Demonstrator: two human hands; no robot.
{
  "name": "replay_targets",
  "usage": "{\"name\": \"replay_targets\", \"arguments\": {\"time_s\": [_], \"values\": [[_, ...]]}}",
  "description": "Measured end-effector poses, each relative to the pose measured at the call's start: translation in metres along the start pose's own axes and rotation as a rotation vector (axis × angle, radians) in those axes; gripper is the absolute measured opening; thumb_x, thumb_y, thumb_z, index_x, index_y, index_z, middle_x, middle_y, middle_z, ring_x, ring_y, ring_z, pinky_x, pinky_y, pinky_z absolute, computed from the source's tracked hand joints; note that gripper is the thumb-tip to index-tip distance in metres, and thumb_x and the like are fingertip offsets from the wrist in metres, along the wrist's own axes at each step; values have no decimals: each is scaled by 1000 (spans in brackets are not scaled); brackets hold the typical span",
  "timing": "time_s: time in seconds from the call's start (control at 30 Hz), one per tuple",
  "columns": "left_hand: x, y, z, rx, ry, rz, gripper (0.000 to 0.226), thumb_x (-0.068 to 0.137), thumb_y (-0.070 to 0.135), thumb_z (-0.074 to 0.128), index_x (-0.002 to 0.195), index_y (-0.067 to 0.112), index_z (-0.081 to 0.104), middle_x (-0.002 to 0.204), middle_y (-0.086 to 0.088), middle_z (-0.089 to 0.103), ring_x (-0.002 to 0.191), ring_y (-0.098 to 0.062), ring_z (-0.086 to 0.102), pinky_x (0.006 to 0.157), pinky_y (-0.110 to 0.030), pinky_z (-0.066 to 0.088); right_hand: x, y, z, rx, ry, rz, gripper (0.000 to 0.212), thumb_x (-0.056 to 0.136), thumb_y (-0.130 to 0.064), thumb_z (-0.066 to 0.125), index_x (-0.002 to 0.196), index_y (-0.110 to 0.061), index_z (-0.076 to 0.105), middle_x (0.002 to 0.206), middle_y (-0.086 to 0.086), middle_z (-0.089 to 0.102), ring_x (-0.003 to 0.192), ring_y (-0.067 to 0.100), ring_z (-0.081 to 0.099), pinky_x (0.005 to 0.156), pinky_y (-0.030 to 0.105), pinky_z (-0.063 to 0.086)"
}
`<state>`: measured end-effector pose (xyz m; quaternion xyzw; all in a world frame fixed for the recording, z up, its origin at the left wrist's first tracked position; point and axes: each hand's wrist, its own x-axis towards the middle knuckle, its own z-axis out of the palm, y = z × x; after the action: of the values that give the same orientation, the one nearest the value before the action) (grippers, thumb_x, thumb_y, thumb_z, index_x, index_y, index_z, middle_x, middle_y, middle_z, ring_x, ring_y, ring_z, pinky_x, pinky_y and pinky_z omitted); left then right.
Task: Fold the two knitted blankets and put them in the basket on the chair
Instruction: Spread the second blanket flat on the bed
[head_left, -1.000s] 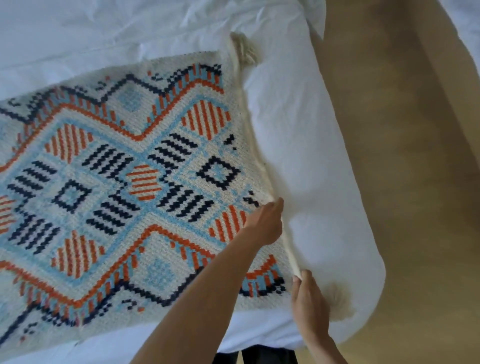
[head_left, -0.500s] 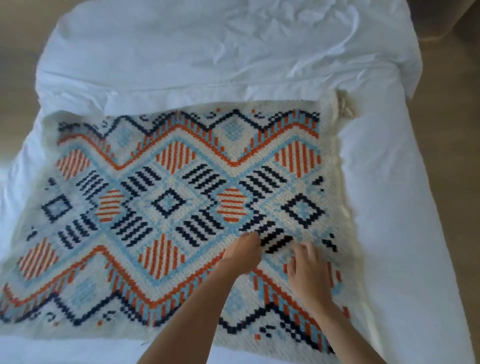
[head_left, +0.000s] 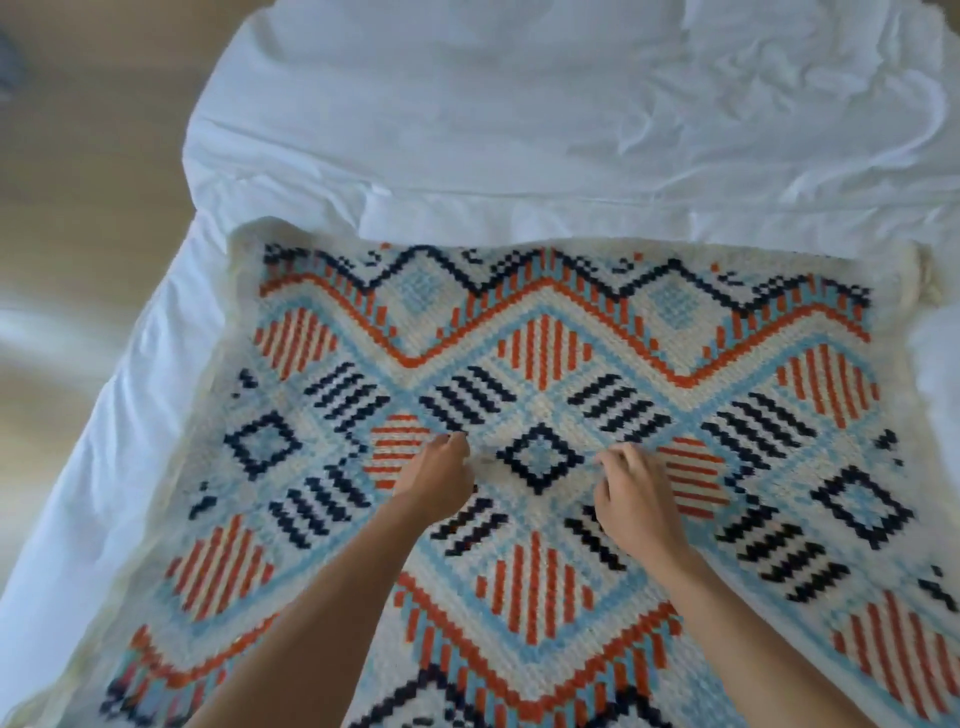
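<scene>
— What do you see?

— I see one knitted blanket (head_left: 545, 395) lying flat on the bed (head_left: 467, 130). It has orange, dark blue and light blue shapes. It lies under both of my hands and spreads out on every side of them.

— What is the left hand (head_left: 434, 480) doing?

— Its fingers are curled in and it pinches a bit of the blanket beside an orange striped circle.

— And the right hand (head_left: 636, 501)?

— Its fingers are bent too and press down on the blanket. I cannot tell if it has hold of any wool. A dark blue diamond sits between my two hands.

— Anything else?

— White sheets are past my fingertips. The brown floor (head_left: 88, 171) is off to the left.
</scene>
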<state>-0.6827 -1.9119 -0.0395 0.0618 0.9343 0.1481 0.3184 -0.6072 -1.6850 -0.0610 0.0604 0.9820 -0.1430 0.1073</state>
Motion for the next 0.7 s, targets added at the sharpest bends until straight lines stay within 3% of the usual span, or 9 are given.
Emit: {"name": "replay_targets", "arguments": {"time_s": [0.27,0.37,0.43,0.53,0.6,0.7], "values": [[74,-78,-83,7,151,-53,38,94,11,38,132,10,40,134,-11,40,116,-28,43,83,-36,45,110,-80,-14,-13,44,-54,30,94,-18,47,122,-9,56,120,6,54,111,22,48,96,36,42],[107,-85,-101,41,234,-25,40,92,8,40,133,9,38,135,-11,37,114,-27,43,83,-36,46,157,-95,-18,-16,84,-102,29,94,-16,45,121,-10,55,123,6,55,113,21,48,99,37,41],[129,-84,-114,79,309,15,41,90,4,43,131,9,38,134,-11,37,114,-25,41,85,-35,46,191,-102,-20,-13,84,-123,37,95,-14,44,131,-9,47,129,8,52,119,21,46,102,35,39],[164,-81,-133,153,407,71,59,86,-6,46,140,11,30,143,-13,32,125,-27,38,101,-39,43,237,-114,-25,-15,110,-125,47,97,-11,40,142,-8,31,142,12,41,131,24,38,111,36,28],[186,-78,-146,203,473,66,69,82,-10,47,143,11,24,144,-14,29,127,-29,37,102,-43,42,260,-119,-27,-62,122,-169,55,95,-4,41,146,-7,22,150,12,30,138,26,26,115,36,18],[216,-78,-162,317,514,73,73,81,-10,50,145,9,19,148,-14,25,136,-30,27,110,-42,32,288,-119,-29,-146,121,-239,65,88,10,41,147,-7,20,155,11,20,143,25,14,115,34,5]]}}
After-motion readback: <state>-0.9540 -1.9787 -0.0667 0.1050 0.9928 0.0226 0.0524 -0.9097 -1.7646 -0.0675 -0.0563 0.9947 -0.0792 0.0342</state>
